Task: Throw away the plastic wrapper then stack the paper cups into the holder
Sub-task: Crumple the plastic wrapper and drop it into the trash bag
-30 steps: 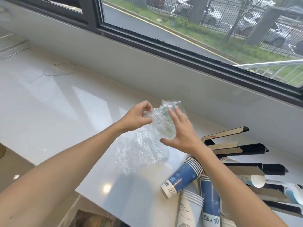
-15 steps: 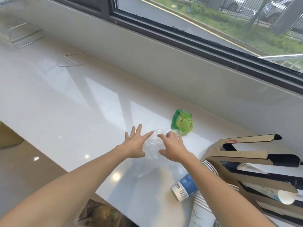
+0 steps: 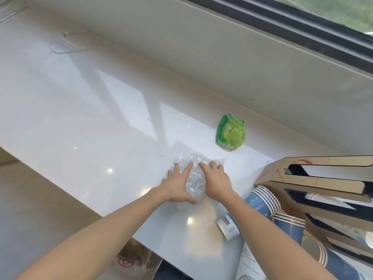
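The clear plastic wrapper [image 3: 194,176] lies crumpled on the white counter [image 3: 80,122]. My left hand [image 3: 178,183] and my right hand [image 3: 216,181] press flat on it from either side, fingers spread. Stacks of blue and white paper cups [image 3: 262,201] lie on their sides to the right, beside my right forearm. The cardboard cup holder [image 3: 314,178] lies at the far right with cups partly showing through its slots.
A crumpled green wrapper [image 3: 230,134] sits near the wall behind the hands. A thin wire loop [image 3: 68,44] lies far left on the counter. A bag with red print [image 3: 133,261] is below the counter's front edge. A window sill [image 3: 262,57] runs along the back.
Both hands lowered the wrapper from the air onto the counter and now press it flat. The view has tilted downward, and the green wrapper came into sight.
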